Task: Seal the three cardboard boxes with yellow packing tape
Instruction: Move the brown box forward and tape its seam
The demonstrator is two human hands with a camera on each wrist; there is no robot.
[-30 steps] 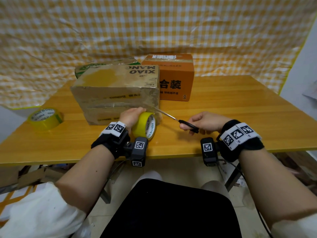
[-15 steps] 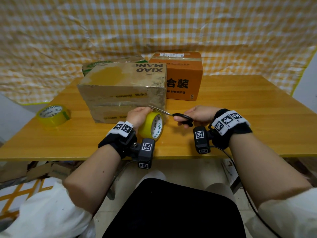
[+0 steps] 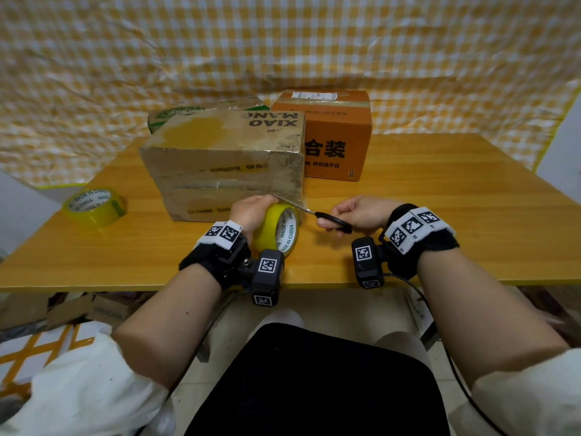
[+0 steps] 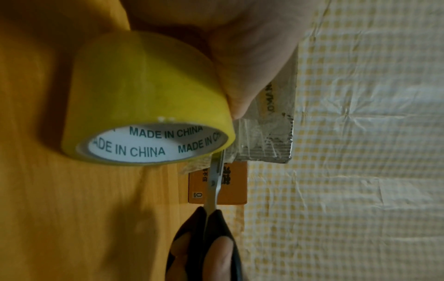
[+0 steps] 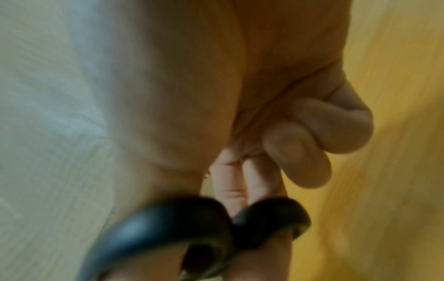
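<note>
My left hand (image 3: 251, 212) grips a yellow tape roll (image 3: 278, 229) (image 4: 144, 98) against the front lower right corner of the brown "XIAO MANG" box (image 3: 220, 165). My right hand (image 3: 358, 214) holds black-handled scissors (image 3: 333, 221) (image 4: 213, 190) (image 5: 192, 224), fingers through the loops. The blades point left and their tips sit at the strip of tape stretched between roll and box corner. An orange box (image 3: 333, 136) stands behind on the right. A green-printed box (image 3: 188, 110) is mostly hidden behind the brown one.
A second yellow tape roll (image 3: 92, 206) lies flat near the wooden table's (image 3: 440, 215) left edge. A yellow checked cloth hangs behind the table. Cardboard scraps lie on the floor under the left side.
My right hand has brought the scissors leftward until the blades reach the tape beside the roll. The left hand and roll have stayed at the box corner.
</note>
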